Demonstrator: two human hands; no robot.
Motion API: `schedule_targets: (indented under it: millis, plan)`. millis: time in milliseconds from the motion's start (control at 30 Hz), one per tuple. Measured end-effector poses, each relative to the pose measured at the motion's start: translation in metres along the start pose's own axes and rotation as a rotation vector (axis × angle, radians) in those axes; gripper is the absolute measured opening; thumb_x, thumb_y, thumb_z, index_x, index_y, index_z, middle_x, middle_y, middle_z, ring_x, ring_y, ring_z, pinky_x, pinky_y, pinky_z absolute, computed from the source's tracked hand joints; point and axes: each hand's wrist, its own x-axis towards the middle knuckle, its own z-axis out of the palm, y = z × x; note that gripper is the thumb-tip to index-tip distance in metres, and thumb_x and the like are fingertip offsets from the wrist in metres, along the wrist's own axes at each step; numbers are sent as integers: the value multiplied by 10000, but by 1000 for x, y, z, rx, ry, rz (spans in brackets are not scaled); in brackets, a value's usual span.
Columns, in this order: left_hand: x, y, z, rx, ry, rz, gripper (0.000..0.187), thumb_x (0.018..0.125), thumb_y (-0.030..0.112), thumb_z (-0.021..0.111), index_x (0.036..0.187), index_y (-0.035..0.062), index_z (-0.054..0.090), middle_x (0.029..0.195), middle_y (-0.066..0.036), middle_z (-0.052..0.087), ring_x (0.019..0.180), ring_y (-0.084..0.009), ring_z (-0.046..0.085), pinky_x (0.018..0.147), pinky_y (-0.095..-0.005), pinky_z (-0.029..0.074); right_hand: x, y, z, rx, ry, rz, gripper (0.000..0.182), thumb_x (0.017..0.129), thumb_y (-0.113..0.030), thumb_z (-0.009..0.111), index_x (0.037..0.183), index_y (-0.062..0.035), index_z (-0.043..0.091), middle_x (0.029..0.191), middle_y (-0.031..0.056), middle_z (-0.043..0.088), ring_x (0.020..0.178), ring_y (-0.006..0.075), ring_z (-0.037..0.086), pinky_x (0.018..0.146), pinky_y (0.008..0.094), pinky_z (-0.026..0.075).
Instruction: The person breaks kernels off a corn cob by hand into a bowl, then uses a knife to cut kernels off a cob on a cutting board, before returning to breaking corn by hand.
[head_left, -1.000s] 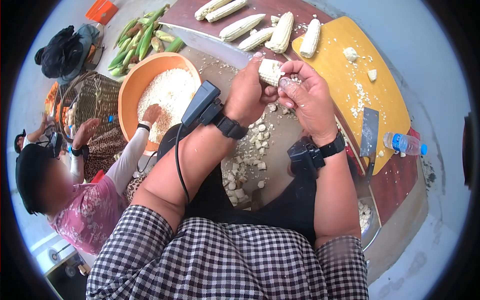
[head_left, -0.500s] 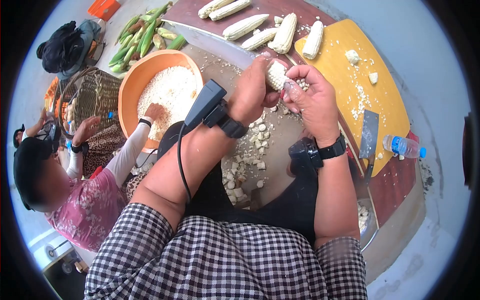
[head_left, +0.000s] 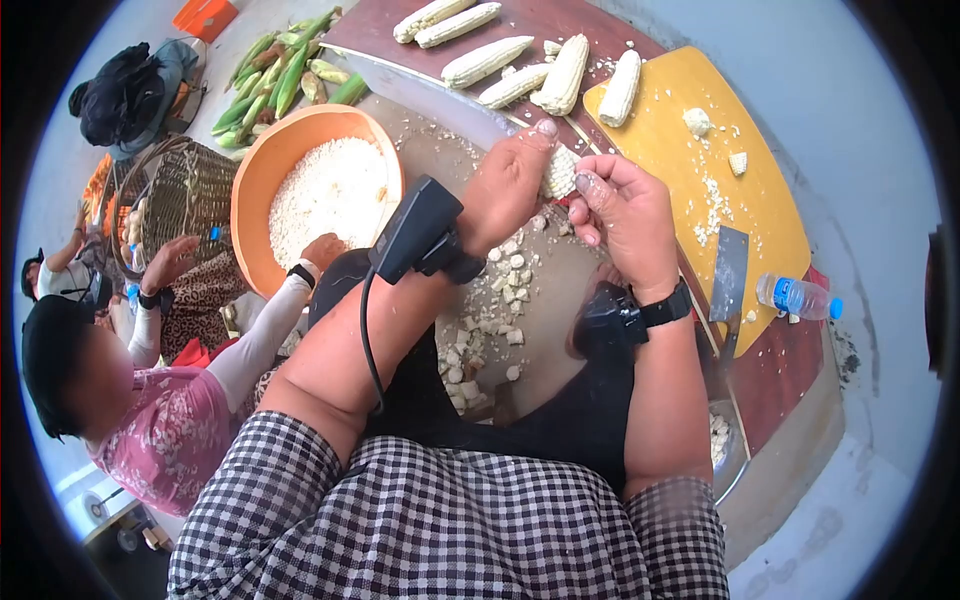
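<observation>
Between my hands is a short piece of white corn cob (head_left: 561, 173) with its rows of kernels showing. My left hand (head_left: 508, 185) is closed round its left side, thumb stretched up along it, and the curled fingers are mostly hidden. At the cob's right edge, the thumb and forefinger of my right hand (head_left: 628, 215) pinch against the kernels, while the other fingers curl below. Whole husked corn cobs (head_left: 565, 75) lie on the dark red board just beyond my hands. Pieces of cob (head_left: 515, 280) are scattered on the ground beneath.
To the right, a yellow cutting board (head_left: 690, 120) bears a cleaver (head_left: 730, 275) and a water bottle (head_left: 800, 297). At left stands an orange tub (head_left: 250, 200) of kernels, with a co-worker's hand (head_left: 325, 250) at its rim. Unhusked corn (head_left: 290, 75) and a wicker basket (head_left: 190, 200) lie beyond.
My left hand has turned, its thumb now pointing up, and the cob piece sits slightly lower. Kernels seen by my right fingers are gone from view. The co-worker's hand has moved towards the tub's rim.
</observation>
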Motion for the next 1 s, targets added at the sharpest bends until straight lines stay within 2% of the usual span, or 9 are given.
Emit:
schedule_targets:
  millis: [33,133,300,700,900,1000]
  plan:
    - [1,-1,-2,39,-26,11,423,991,391,330,783,53,475,586,-1,449,508,-87,424,473,-260,366,0,-1,1,-39,24,-6,133,903,-90,571,949,34,580,717,67,586,562,84,543,450,195,408]
    - [3,-8,-3,116,-28,32,430,994,381,324,781,37,470,595,-9,452,554,-92,428,518,-284,382,-4,-1,7,-135,92,-27,126,903,-83,568,939,37,586,700,67,583,541,84,543,444,194,411]
    - [1,-7,-1,106,24,2,428,995,371,329,770,31,459,592,-11,433,550,-99,417,512,-293,378,-5,8,16,-164,172,-88,117,909,-77,556,947,31,580,653,60,559,507,82,524,434,195,407]
    - [-5,-4,1,-50,33,-23,429,993,380,323,738,59,450,552,19,378,500,-73,371,451,-270,330,-8,10,20,305,114,4,142,922,-119,548,993,2,526,671,36,528,523,77,487,419,190,366]
    - [-11,3,-1,-73,58,-30,453,987,407,325,712,65,436,536,17,360,483,-73,372,428,-262,323,-7,7,17,227,-4,9,125,912,-104,561,974,-6,516,704,16,516,572,60,498,434,181,370]
    - [-10,4,-3,-92,60,-69,461,983,419,327,714,62,438,538,12,363,481,-77,382,427,-263,333,-9,3,21,195,4,12,97,909,-70,550,970,-4,514,709,15,515,571,59,496,435,177,370]
